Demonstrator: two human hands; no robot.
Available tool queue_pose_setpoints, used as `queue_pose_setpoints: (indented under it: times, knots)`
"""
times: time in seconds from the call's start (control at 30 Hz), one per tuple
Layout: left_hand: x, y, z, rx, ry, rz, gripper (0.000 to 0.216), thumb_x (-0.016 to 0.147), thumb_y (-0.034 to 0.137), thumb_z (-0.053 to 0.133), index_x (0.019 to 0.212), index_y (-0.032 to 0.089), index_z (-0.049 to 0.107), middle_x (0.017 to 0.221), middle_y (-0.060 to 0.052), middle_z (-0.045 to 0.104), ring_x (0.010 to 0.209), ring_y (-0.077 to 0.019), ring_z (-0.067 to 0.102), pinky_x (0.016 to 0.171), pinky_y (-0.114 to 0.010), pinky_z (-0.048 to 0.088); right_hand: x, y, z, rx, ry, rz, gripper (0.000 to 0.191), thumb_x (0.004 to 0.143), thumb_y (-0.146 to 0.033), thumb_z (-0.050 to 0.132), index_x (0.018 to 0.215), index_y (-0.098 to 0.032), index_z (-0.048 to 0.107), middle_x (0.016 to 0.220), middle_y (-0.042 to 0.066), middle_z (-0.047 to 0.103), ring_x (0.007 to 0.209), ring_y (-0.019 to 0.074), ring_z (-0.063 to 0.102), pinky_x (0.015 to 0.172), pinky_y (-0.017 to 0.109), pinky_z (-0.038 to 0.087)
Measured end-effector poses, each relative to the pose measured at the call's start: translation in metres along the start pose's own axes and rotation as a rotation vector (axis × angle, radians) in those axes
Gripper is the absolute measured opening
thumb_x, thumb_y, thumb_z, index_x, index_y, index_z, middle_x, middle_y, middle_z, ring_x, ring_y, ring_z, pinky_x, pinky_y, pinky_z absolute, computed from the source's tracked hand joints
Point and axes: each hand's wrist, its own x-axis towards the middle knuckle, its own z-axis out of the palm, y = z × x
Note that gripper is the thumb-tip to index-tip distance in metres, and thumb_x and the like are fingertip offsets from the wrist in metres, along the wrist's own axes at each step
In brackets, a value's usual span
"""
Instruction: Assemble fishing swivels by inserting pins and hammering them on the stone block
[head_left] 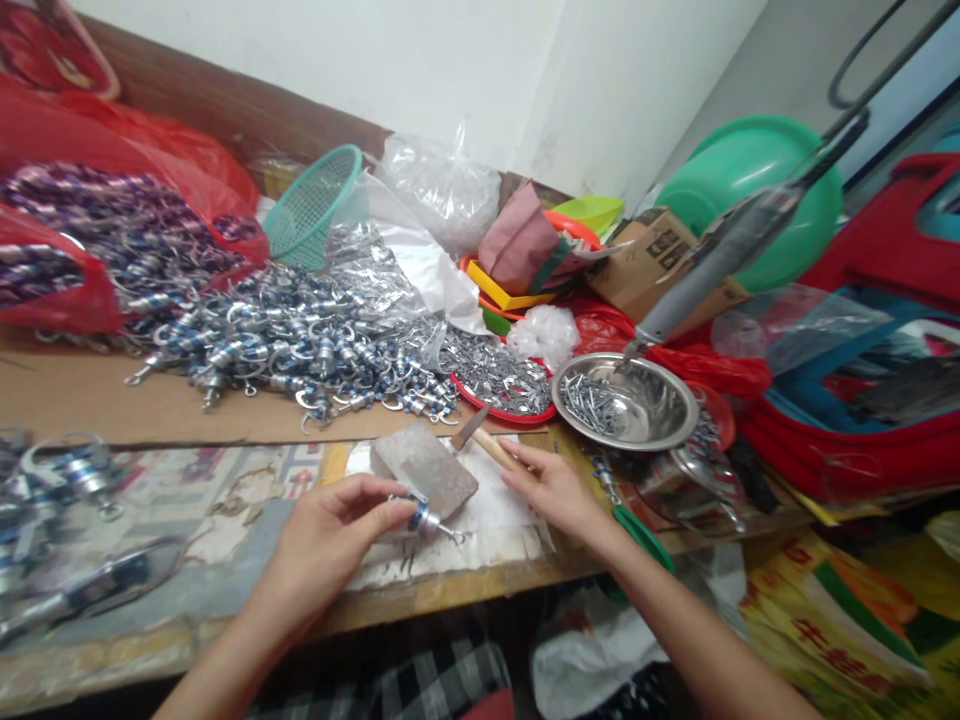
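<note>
My left hand pinches a small silver-and-blue metal fitting between thumb and fingers. Its thin end with a little ring points to the right, at the near edge of a grey block. In my right hand is a small hammer with a pale wooden handle and a rusty head. The hammer head is raised at the right of the block's far edge. Beneath the block lies a white sheet on the worn bench.
Behind the block, similar fittings form a large heap beside a red bag. A red tray holds small metal pieces; a steel bowl holds pins. A grey lever tool slants above the bowl. More fittings lie at left.
</note>
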Motion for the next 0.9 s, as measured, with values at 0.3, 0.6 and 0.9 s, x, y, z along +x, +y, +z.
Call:
queue_pose_setpoints:
  times: [0.3,0.6,0.9]
  knots:
    - [0.001,-0.004,0.002,0.160,0.061,0.311,0.003,0.060,0.024,0.072,0.060,0.023,0.074,0.072,-0.006,0.061,0.072,-0.0215,0.059,0.062,-0.028,0.045,0.102,0.033,-0.015,-0.440,0.074,0.157,0.020,0.087,-0.020,0.049,0.101,-0.014,0.062,0.106,0.011,0.061,0.101,0.0213,0.056,0.088,0.037,0.043]
    - [0.001,-0.001,-0.003,0.263,-0.039,0.315,0.012,0.068,0.026,0.064,0.072,0.024,0.076,0.070,-0.004,0.067,0.069,-0.0200,0.061,0.064,-0.028,0.045,0.111,0.036,-0.019,-0.311,0.175,0.133,0.022,0.084,-0.009,0.046,0.100,-0.013,0.060,0.108,0.013,0.059,0.103,0.0226,0.054,0.088,0.037,0.041]
    - [-0.001,-0.002,0.005,0.185,0.067,0.284,0.031,0.059,0.022,0.068,0.090,0.016,0.071,0.061,0.001,0.064,0.055,-0.0152,0.057,0.058,-0.026,0.047,0.023,-0.053,0.022,0.437,0.030,-0.096,0.012,0.076,-0.023,0.060,0.080,-0.016,0.069,0.075,0.003,0.069,0.070,0.0138,0.063,0.063,0.024,0.048]
